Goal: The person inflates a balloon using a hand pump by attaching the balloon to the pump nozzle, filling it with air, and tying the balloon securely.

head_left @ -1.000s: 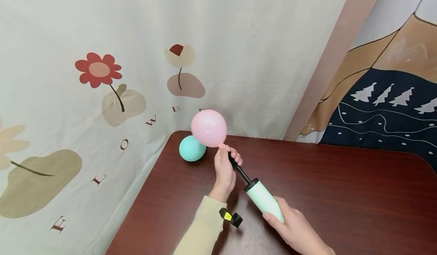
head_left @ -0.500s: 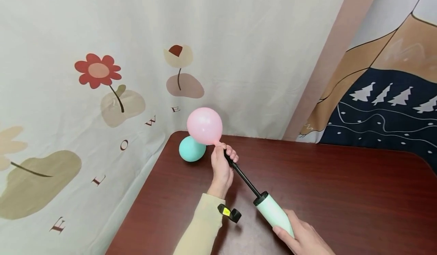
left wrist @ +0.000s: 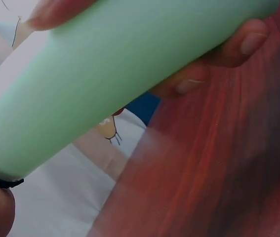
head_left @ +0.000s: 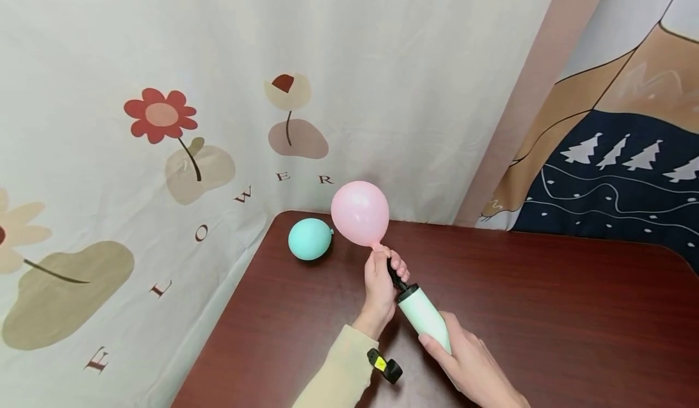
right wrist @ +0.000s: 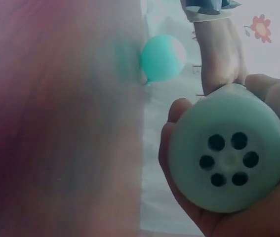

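Note:
A pink balloon [head_left: 360, 213], blown up round, sits on the nozzle end of a hand balloon pump. My left hand [head_left: 382, 280] pinches the balloon's neck there and grips the pump's black front part. The pump's pale green barrel [head_left: 425, 317] lies in my right hand [head_left: 471, 359], fingers and thumb wrapped round it. Little of the black rod shows between the front part and the barrel. In the left wrist view the green barrel [left wrist: 105, 74] fills the top, with fingertips round it. The right wrist view shows the barrel's end [right wrist: 228, 158] with several round holes.
A tied turquoise balloon [head_left: 309, 239] rests on the dark red-brown table [head_left: 546, 311] near its back left corner. Printed curtains [head_left: 415, 92] hang along the left and back edges. A black strap device [head_left: 385, 365] is on my left wrist.
The barrel first slid back along the rod, lengthening the pump, then moved forward again to the black front part. My left hand and the pink balloon shifted right, away from the turquoise balloon.

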A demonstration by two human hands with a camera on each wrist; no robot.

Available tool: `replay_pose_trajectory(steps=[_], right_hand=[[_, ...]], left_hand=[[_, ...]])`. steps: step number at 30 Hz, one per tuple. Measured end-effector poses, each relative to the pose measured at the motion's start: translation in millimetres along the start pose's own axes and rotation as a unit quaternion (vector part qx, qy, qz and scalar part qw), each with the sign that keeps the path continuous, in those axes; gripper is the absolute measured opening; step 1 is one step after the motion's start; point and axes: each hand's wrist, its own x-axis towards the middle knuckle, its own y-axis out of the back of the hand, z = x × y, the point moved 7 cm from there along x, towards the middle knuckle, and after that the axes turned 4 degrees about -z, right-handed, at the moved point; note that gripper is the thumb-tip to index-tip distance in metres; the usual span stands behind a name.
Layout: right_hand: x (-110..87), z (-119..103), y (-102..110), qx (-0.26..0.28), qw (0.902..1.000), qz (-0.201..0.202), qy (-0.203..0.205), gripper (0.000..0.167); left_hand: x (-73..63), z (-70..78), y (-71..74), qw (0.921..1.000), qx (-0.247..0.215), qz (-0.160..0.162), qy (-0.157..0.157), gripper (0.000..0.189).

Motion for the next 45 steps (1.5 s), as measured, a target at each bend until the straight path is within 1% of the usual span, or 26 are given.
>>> replay_pose_trajectory(steps=[2,5,9,12,17,20,23,27,30,33,37,39,41,45], right_hand=[[-0.6,1,-2,0.004,1.0,0.0,0.0,0.049],[-1.7,3,-5,0.007,0.9999,-0.012,0.0,0.05],[-6.8,10,-6,0.003,0.9994,-0.036,-0.004,0.051],[-15.7,18,-4,-0.005,0.9983,-0.058,-0.006,0.053],[-30.8,25,3,-0.007,0.9964,-0.081,0.023,0.051],[-32.3,26,5,-0.008,0.9956,-0.089,0.027,0.05],[-27.6,25,3,-0.018,0.9957,-0.09,0.005,0.053],[-20.0,20,-2,-0.023,0.997,-0.071,-0.022,0.054],[-15.8,14,-2,-0.024,0.9983,-0.049,-0.021,0.05],[-11.4,6,0,-0.025,0.9992,-0.029,-0.007,0.046],[-4.1,-2,3,-0.018,0.9997,0.001,0.017,0.044],[-1.4,-5,4,-0.014,0.9995,0.014,0.026,0.042],[0.0,-7,4,-0.009,0.9993,0.022,0.029,0.041],[0.3,-8,2,0.003,0.9996,0.017,0.024,0.043]], left_hand=[[-0.6,-1.2,4.1,1.0,-0.001,0.009,-0.003,0.033],[1.1,1.0,12.2,0.9996,-0.01,0.023,-0.013,0.031],[7.6,11.6,21.7,0.9985,-0.029,0.033,-0.032,0.031],[14.3,21.5,28.6,0.9977,-0.039,0.04,-0.038,0.03],[24.0,35.4,41.4,0.9964,-0.047,0.058,-0.042,0.028],[27.3,40.4,45.5,0.9947,-0.056,0.069,-0.052,0.028],[26.1,36.6,41.3,0.9946,-0.064,0.065,-0.049,0.028],[17.1,22.1,27.2,0.997,-0.058,0.044,-0.026,0.028],[9.3,12.8,19.6,0.9981,-0.046,0.036,-0.017,0.028],[3.7,6.6,14.7,0.9986,-0.04,0.03,-0.016,0.029],[-1.5,0.0,6.7,0.9997,-0.026,0.001,-0.001,0.03],[-2.3,-1.1,3.8,0.9998,-0.015,-0.011,0.006,0.032],[-1.0,0.0,3.6,0.9998,-0.01,-0.013,0.006,0.032],[5.2,9.3,6.7,0.9998,-0.014,-0.005,-0.016,0.032]])
